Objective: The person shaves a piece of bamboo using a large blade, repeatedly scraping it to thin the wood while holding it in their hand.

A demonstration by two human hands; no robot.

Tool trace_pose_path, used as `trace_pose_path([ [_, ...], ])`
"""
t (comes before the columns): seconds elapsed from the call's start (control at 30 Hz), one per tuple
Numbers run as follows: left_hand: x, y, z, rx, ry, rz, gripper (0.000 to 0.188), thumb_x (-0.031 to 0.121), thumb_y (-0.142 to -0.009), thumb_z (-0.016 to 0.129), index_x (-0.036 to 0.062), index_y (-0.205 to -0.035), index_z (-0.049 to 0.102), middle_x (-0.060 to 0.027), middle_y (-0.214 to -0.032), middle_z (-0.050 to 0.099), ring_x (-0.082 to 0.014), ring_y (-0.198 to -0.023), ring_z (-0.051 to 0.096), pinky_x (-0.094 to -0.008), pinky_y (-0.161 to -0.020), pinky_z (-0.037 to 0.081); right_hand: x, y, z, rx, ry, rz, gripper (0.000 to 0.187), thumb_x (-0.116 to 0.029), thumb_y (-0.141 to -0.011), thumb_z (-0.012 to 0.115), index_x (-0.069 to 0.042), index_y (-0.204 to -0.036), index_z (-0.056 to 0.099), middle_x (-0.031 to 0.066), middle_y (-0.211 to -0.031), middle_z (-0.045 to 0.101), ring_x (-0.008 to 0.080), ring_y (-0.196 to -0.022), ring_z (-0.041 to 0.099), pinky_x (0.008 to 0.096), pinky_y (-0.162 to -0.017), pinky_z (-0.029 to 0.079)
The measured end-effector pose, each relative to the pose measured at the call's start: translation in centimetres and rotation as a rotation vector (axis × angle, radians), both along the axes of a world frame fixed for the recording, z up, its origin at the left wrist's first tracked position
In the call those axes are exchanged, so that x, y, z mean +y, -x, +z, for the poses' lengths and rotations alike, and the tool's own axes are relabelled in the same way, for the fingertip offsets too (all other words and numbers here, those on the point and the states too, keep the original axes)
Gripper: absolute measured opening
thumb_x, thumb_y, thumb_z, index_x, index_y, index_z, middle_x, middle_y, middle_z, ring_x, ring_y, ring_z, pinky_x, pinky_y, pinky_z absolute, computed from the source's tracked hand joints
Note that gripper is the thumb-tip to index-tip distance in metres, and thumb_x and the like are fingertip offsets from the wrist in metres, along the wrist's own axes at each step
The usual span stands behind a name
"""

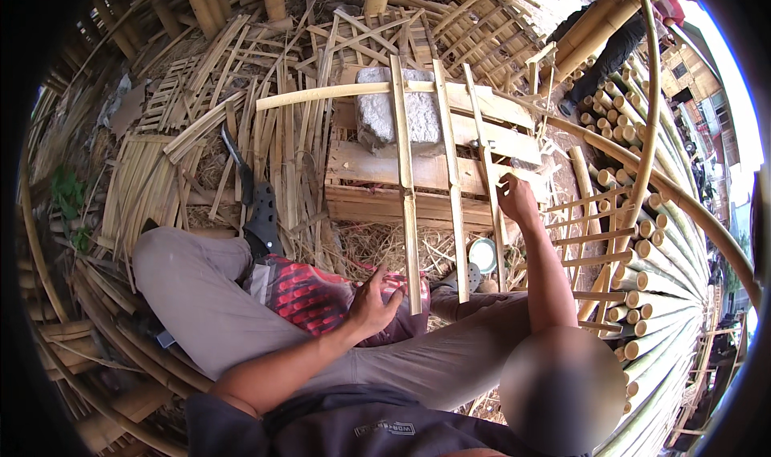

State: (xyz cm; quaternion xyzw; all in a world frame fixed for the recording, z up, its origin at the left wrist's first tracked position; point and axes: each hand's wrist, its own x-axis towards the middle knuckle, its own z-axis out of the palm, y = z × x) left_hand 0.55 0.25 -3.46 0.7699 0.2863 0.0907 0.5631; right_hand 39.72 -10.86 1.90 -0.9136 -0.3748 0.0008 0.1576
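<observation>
A: Slats first. Where do yours lie?

B: Three, side by side, over the bench (365,166): left slat (405,168), middle slat (452,176), right slat (488,168). Their near ends reach past its edge toward your lap. A pale strip (309,95) runs crosswise at their far ends, over a grey block (377,124) on the bench.

A: Your right hand (518,198)?

B: At the right slat, fingers bent. Whether they grasp it, or some small piece, I cannot tell.

A: And your left hand (373,304)?

B: Above your lap, thumb and forefinger spread, grasping nothing that shows. It is just beside the left slat's near end; touching or not, I cannot tell.

A: Close by you?

B: Red patterned cloth (309,296) over your lap. White bowl (483,255) on the ground, past the middle slat. Black clog (263,220) on your left foot, a curved blade (231,146) beyond it.

A: Farther out?

B: Loose strips (144,188) heaped to your left, stacked poles (654,308) to your right. Another person's dark trouser leg (614,55) shows at upper right.
</observation>
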Motion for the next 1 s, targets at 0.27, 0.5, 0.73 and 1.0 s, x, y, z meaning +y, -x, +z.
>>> trace_pose_path([
  [0.27,0.3,-2.1,-1.8,-0.175,0.045,0.390,0.038,0.017,-0.091,0.069,-0.0008,-0.122,0.055,-0.0149,-0.101,0.069,-0.0217,-0.082,0.068,-0.0352,-0.076,0.054,-1.9,-0.1,0.2,0.038,0.023,-0.024,0.035,-0.030,-0.085,0.075,0.000,-0.102,0.071,0.0239,-0.085,0.072,0.0410,-0.084,0.070,0.0477,-0.077,0.057],
  [0.5,11.4,-6.9,-8.8,-0.037,-0.541,0.568,0.034,0.017,-0.091,0.063,0.0022,-0.121,0.053,-0.0149,-0.104,0.064,-0.0326,-0.086,0.066,-0.0437,-0.075,0.053,-0.9,-0.6,1.2,0.072,-0.012,0.007,0.033,-0.025,-0.086,0.074,0.003,-0.104,0.069,0.0235,-0.088,0.073,0.0399,-0.087,0.071,0.0460,-0.078,0.057],
  [0.73,20.7,-3.2,-12.3,0.526,-0.536,0.615,0.041,0.016,-0.078,0.071,0.0035,-0.113,0.053,-0.0216,-0.116,0.063,-0.0414,-0.103,0.065,-0.0518,-0.087,0.053,-2.9,0.6,3.2,0.167,0.006,-0.079,0.029,-0.025,-0.091,0.070,-0.002,-0.108,0.070,0.0203,-0.097,0.075,0.0329,-0.090,0.073,0.0410,-0.081,0.055],
  [1.0,23.2,-1.4,-20.2,1.003,0.073,0.420,0.061,0.028,-0.091,0.064,0.0057,-0.144,0.046,-0.0208,-0.149,0.044,-0.0423,-0.134,0.048,-0.0510,-0.110,0.043,-4.3,-1.2,2.8,0.180,0.060,-0.043,0.028,-0.026,-0.097,0.064,-0.001,-0.109,0.069,0.0181,-0.097,0.073,0.0281,-0.087,0.072,0.0383,-0.081,0.054],
])
